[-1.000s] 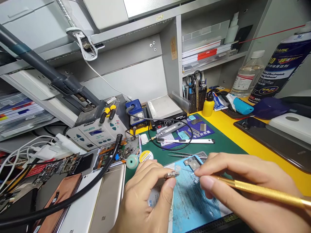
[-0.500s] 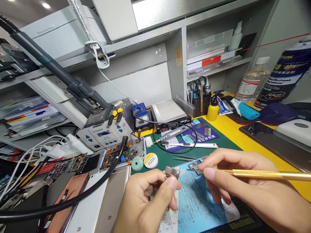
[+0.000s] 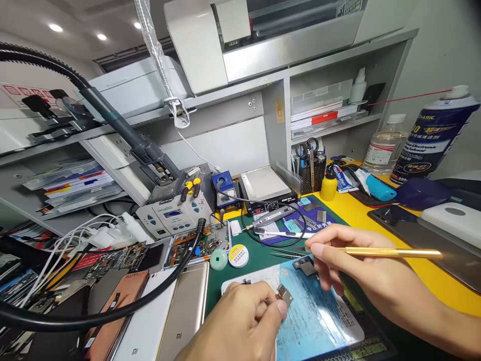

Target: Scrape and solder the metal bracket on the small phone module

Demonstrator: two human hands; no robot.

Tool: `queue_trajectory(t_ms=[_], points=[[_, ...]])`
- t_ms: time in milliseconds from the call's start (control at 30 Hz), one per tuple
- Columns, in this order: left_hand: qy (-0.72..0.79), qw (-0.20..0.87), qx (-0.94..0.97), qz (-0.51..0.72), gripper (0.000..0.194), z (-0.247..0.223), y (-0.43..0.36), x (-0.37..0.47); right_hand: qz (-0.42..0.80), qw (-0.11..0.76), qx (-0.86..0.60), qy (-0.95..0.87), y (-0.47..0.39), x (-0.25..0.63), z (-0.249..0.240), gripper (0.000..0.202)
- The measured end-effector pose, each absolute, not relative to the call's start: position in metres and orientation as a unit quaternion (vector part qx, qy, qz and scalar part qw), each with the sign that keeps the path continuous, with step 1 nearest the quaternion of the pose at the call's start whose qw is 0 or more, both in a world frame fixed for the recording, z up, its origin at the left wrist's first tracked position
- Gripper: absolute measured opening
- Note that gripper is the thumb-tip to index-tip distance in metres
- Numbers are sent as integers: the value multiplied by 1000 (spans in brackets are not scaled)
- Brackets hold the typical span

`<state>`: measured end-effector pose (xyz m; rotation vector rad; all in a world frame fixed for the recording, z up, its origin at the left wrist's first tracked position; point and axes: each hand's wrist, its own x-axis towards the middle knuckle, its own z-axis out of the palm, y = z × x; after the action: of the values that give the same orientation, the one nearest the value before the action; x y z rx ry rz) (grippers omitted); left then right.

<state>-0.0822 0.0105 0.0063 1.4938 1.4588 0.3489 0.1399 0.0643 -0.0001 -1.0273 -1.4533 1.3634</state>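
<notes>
My left hand (image 3: 244, 321) pinches a small metal-and-orange circuit part (image 3: 284, 296) between thumb and forefinger, above the blue-covered work pad (image 3: 304, 321). My right hand (image 3: 349, 260) is closed around a slim gold craft knife (image 3: 391, 252), its handle pointing right and its thin tip to the left. Just below and left of the right fingers, a small dark and silver board piece (image 3: 306, 265) rests at the pad's far edge; the fingers partly cover it. Beyond lie thin metal tweezers (image 3: 287, 254) on the green mat.
A rework station (image 3: 175, 213) stands behind a tray of circuit parts (image 3: 205, 243), with a black hose (image 3: 150, 321) curving across the left. Several phones (image 3: 184, 311) lie there. A round tin (image 3: 238, 255), toothbrush (image 3: 281, 233) and yellow bottle (image 3: 329, 185) sit farther back.
The camera view has shifted up and left. My left hand has moved lower with the part, and the knife has lifted away from the pad. More of the board piece shows.
</notes>
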Motion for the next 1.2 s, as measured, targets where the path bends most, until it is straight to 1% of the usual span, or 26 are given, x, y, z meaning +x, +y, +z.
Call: queue_trajectory(t_ms=[200, 333, 500, 700, 867, 1000, 1133, 1200], points=[[609, 451, 636, 143, 47, 12, 13, -81, 537, 480, -407, -562, 75, 139, -1, 32], [614, 431, 647, 136, 46, 14, 12, -83, 532, 495, -405, -554, 79, 136, 1, 30], [635, 389, 647, 164, 48, 20, 12, -83, 533, 502, -403, -549, 81, 133, 1, 28], [643, 358, 646, 200, 44, 28, 17, -97, 524, 508, -405, -550, 85, 134, 0, 27], [641, 280, 679, 222, 37, 36, 18, -124, 520, 511, -403, -553, 85, 136, -3, 26], [624, 212, 730, 181, 23, 42, 15, -136, 516, 509, -402, -558, 87, 137, -5, 24], [594, 195, 772, 115, 35, 39, 9, -139, 505, 515, -405, -561, 93, 138, -8, 24], [593, 190, 778, 90, 35, 37, 7, -140, 498, 520, -408, -562, 96, 138, -9, 24]])
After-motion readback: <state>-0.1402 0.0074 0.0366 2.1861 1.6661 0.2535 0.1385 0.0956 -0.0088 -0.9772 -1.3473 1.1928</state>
